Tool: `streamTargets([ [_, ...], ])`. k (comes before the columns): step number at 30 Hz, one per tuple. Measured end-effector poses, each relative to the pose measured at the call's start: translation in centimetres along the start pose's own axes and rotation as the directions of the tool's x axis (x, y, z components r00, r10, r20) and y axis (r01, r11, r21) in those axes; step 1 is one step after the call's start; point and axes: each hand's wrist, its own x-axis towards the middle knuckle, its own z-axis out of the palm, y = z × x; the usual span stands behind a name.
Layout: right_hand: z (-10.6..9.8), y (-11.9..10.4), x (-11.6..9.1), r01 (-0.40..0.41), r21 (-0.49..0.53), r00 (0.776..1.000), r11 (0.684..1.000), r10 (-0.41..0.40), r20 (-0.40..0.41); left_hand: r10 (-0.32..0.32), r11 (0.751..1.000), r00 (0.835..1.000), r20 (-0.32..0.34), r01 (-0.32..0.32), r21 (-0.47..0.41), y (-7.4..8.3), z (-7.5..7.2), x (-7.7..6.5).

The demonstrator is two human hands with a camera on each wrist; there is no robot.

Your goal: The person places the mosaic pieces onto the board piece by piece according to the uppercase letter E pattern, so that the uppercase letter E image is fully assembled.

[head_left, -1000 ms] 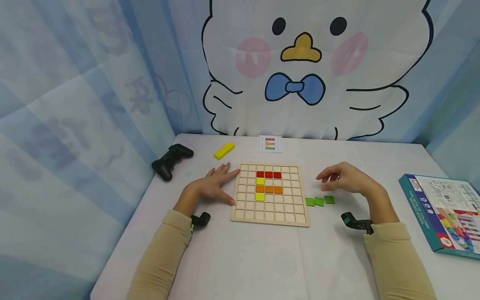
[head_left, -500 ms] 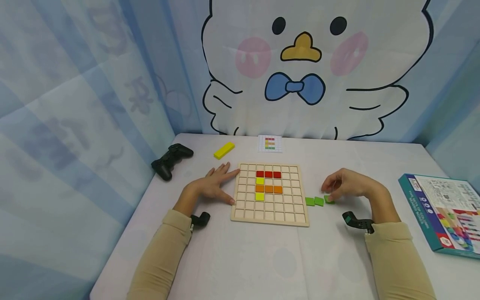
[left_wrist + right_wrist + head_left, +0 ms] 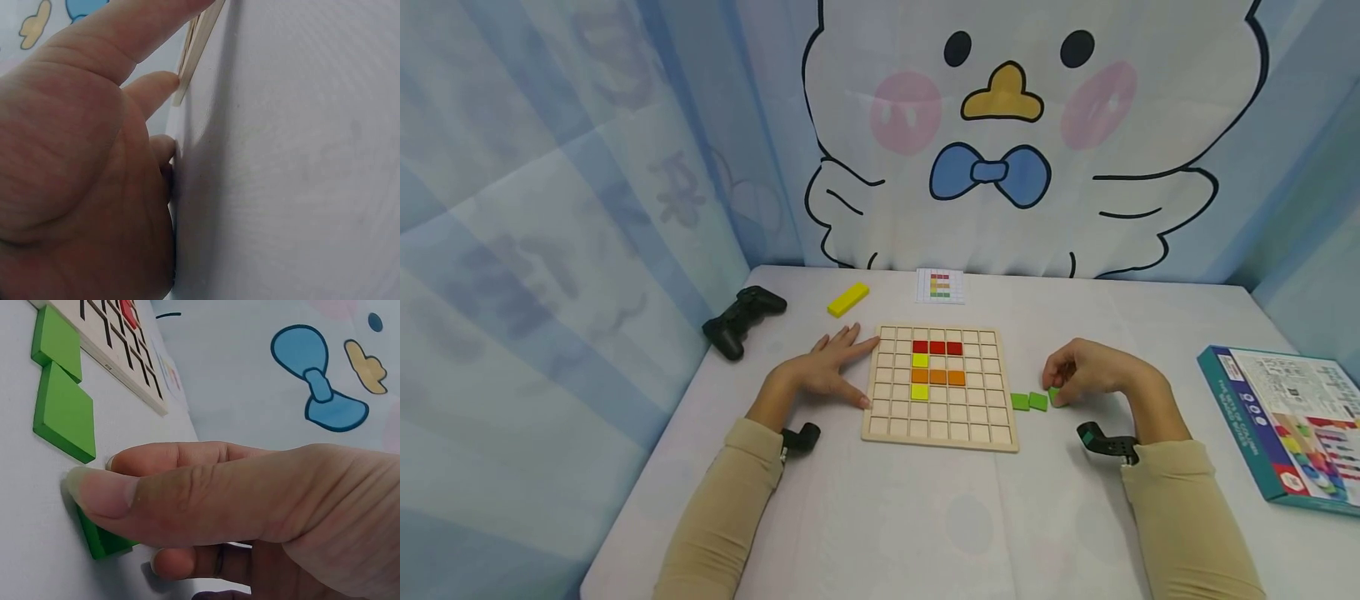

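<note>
A wooden grid board [image 3: 940, 431] lies on the table, with red, yellow and orange square tiles set in some cells. My left hand [image 3: 823, 371] rests at its left side, fingers spread, with the thumb and index finger touching the edge. In the left wrist view, the palm [image 3: 75, 162] faces the camera and holds nothing. Right of the board, my right hand [image 3: 1097, 368] pinches a green square tile [image 3: 103, 540] between thumb and fingers, partly hidden by the thumb. Two more green tiles, one [image 3: 1037, 402] nearer the hand and one [image 3: 1019, 402] by the board, lie flat.
A pattern card [image 3: 940, 287] lies behind the board, with a yellow bar [image 3: 848, 300] to its left. A black game controller [image 3: 743, 321] sits at the far left. On the right lies a flat teal-edged box [image 3: 1292, 425].
My right hand has come down onto the rightmost green tile and pinched it; the tile has shifted slightly left. The left hand has stayed at the board's edge.
</note>
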Motion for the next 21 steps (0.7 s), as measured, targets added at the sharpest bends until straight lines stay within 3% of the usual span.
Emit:
streamTargets([
  [15,0.15,0.17,0.16,-0.002,-0.031,0.999,1.0,0.0,-0.046,0.001,1.0,1.0,0.003,-0.001,0.006,0.07,0.02,-0.07],
  [21,0.2,0.1,0.04,0.011,-0.023,0.992,1.0,-0.013,-0.126,-0.007,1.0,1.0,-0.004,0.007,0.005,0.12,0.08,-0.03],
])
